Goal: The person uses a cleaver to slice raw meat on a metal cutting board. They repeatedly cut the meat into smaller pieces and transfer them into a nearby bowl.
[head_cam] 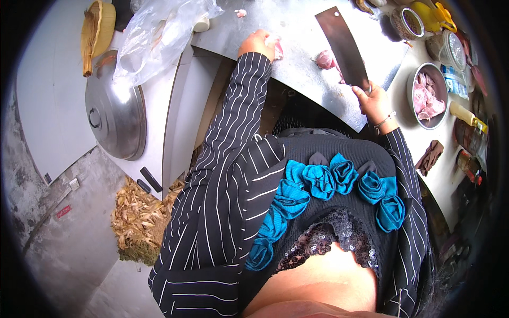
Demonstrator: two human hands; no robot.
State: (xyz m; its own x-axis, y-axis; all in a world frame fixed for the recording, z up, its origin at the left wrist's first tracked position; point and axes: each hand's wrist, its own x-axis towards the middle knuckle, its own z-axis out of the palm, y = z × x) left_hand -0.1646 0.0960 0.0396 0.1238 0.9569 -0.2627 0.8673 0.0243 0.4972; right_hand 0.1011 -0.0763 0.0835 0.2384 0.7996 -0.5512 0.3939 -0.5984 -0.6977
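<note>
My right hand (372, 101) grips the handle of a cleaver (342, 43), its broad dark blade pointing away from me above a metal worktop (298, 85). Close to the blade's left edge lies a pinkish, bulb-shaped piece (326, 59) that looks like garlic, partly overlapped by the blade. Over on the left, my left hand (256, 43) rests on the worktop with its fingers around a pink-and-white piece (278, 48). My fingers hide much of that piece. A small pale pink bit (240, 13) lies farther back.
A metal bowl (411, 109) of pink pieces stands right, near jars (447, 47) and bottles (471, 137). A brown cloth-like item (429, 158) lies below it. To the left are a clear plastic bag (147, 47), a domed metal lid (115, 115) and a yellow basket (104, 30).
</note>
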